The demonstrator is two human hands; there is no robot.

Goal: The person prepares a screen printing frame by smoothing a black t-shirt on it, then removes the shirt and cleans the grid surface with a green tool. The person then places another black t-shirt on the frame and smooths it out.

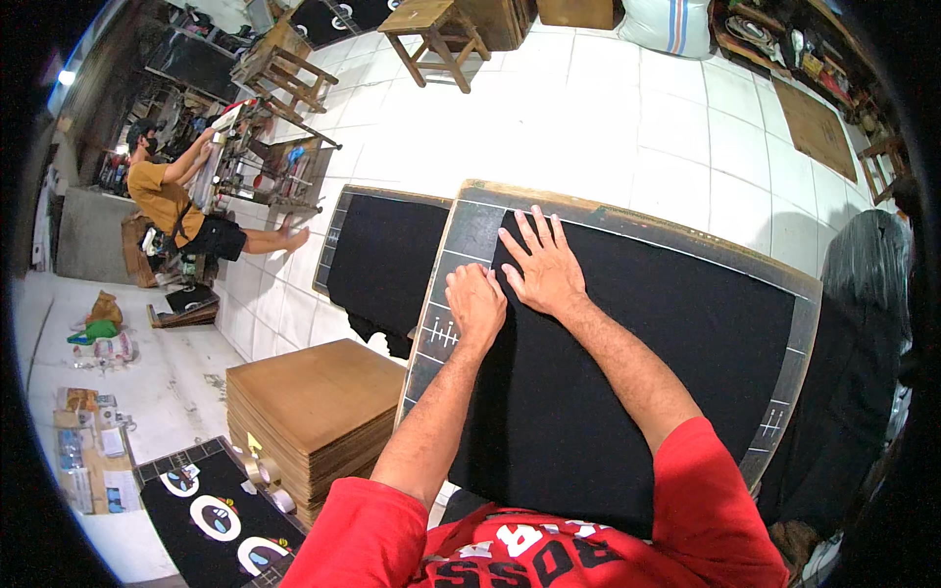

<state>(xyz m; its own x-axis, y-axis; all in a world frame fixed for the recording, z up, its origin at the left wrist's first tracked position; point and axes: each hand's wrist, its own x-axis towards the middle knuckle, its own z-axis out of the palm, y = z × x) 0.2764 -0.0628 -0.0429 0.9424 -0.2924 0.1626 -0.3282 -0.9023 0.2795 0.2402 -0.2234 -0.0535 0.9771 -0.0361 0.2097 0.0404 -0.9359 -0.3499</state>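
A black cloth panel (627, 363) lies smooth over a dark board (441, 279) with white guide marks and a worn wooden rim. Near the board's far left part, my right hand (545, 269) rests flat on the cloth, fingers spread. Just left of it, my left hand (477, 309) is closed, its fingers curled down at the cloth's left edge. Whatever is under those fingers is hidden. Beyond the board's left side, a second marked board (335, 230) carries more black cloth (382, 257).
A tall stack of brown boards (314, 392) stands at left, with tape rolls (263, 470) beside it. Lower left lies a printed black panel (211, 519). Dark plastic-covered material (853, 323) hangs at right. A wooden stool (431, 34) and a co-worker (162, 196) are farther off.
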